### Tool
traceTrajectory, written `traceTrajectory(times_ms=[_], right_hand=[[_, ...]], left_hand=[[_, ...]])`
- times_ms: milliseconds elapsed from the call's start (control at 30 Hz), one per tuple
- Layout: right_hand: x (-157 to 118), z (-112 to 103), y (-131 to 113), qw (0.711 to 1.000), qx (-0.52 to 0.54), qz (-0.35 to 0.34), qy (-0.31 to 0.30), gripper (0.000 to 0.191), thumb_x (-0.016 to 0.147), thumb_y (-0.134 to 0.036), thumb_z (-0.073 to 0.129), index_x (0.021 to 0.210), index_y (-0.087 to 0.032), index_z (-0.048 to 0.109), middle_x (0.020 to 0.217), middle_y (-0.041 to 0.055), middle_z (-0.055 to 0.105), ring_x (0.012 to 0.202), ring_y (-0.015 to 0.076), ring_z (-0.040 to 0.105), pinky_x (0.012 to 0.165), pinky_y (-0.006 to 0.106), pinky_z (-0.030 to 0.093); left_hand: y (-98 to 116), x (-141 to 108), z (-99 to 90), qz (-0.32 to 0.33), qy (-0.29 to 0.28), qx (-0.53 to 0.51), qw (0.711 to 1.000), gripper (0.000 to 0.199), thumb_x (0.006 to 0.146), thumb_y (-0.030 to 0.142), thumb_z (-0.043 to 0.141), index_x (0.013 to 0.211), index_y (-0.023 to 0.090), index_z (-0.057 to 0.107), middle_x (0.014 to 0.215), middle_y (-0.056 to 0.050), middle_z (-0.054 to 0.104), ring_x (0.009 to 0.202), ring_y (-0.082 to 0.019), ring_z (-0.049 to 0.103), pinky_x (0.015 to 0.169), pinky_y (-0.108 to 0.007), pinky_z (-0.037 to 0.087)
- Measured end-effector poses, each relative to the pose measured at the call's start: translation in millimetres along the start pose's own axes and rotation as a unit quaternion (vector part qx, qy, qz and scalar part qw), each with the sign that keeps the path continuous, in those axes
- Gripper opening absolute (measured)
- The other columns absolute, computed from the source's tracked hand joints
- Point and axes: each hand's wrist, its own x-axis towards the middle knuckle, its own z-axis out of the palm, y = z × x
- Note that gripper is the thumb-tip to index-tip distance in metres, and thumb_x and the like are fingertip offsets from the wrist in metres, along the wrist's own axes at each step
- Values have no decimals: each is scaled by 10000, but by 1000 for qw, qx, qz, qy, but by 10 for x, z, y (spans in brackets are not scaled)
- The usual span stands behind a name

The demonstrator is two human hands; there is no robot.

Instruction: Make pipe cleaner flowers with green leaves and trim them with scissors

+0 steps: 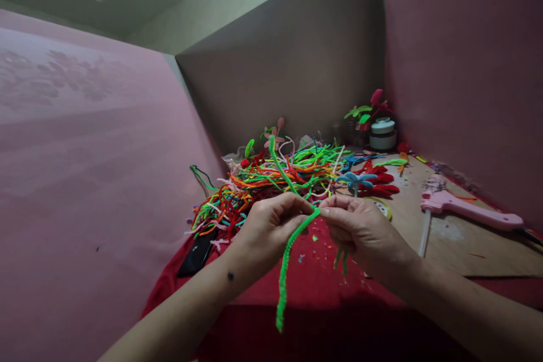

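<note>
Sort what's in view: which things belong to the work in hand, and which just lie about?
Work in hand:
- green fuzzy stem, at the fingertips of left hand and right hand
- colorful stem pile, probably supplies

Apparently just lying about, untouched:
- pink glue gun
- blue flower

Two hands [271,220] [360,223] between four and six o'clock; one glue gun [470,210], one blue pipe-cleaner flower [356,179] near three; one smartphone [197,254] toward half-past seven.

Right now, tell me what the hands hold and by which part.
The left hand and right hand pinch a green fuzzy stem at a bend partway along it. Whether it is one piece is unclear.
</note>
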Motion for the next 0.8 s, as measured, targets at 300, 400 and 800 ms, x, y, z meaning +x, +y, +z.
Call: traceTrajectory(times_ms=[300,400,800], right_hand=[[-18,34,2,991,102,73,-35,208,681,-236,632,622,-173,443,408,-115,252,362,24,112,358,194,60],[-34,26,-1,987,121,93,-53,168,673,-215,623,656,-170,463,417,-109,296,359,21,134,360,186,66],[-48,-8,40,998,-6,53,-28,180,693,-289,660,721,-157,541,497,-19,579,384,43,348,400,183,208]], left_hand=[[-103,10,95,195,104,281,934,216,873,259,413,911,198,617,813,-31,519,722,-114,481,629,-235,395],[-100,28,59,227,101,323,913,189,856,257,449,845,203,629,820,-36,550,783,-145,466,699,-276,384],[56,114,-38,23,-1,158,987,179,784,256,541,643,150,570,622,20,527,609,-90,453,598,-220,353]])
